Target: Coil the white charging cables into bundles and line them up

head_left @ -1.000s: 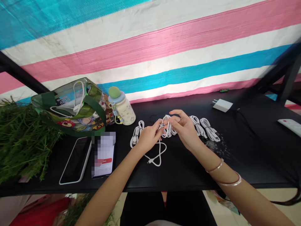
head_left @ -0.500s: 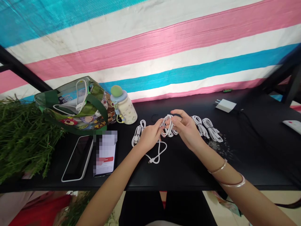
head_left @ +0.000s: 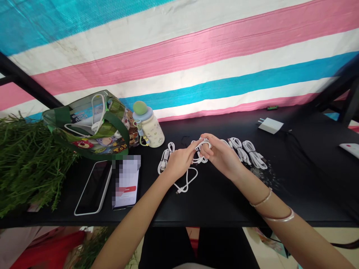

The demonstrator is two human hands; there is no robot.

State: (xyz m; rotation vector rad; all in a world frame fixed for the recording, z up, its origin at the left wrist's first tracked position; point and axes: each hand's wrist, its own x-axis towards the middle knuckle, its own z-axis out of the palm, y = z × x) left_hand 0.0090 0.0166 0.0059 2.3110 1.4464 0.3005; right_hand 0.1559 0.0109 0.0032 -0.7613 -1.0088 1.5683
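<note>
My left hand (head_left: 179,162) and my right hand (head_left: 220,155) meet over the middle of the black table (head_left: 213,201). Both are closed on a white charging cable (head_left: 199,151) bunched into loops between the fingers. Its loose tail (head_left: 186,181) lies in a loop on the table below my left hand, ending in a plug. One coiled white cable (head_left: 164,160) rests just left of my left hand. Two more coiled white cables (head_left: 248,153) lie right of my right hand.
A clear green-strapped cartoon bag (head_left: 92,129) and a small cream bottle (head_left: 147,127) stand at the back left. Green plants (head_left: 25,160) fill the left edge. Two phones (head_left: 110,185) lie near the front. A white charger plug (head_left: 270,125) sits at the back right.
My right hand's fingers have curled down over the cable bundle, and my left hand's fingers have risen to its top. The loose tail has drawn in slightly.
</note>
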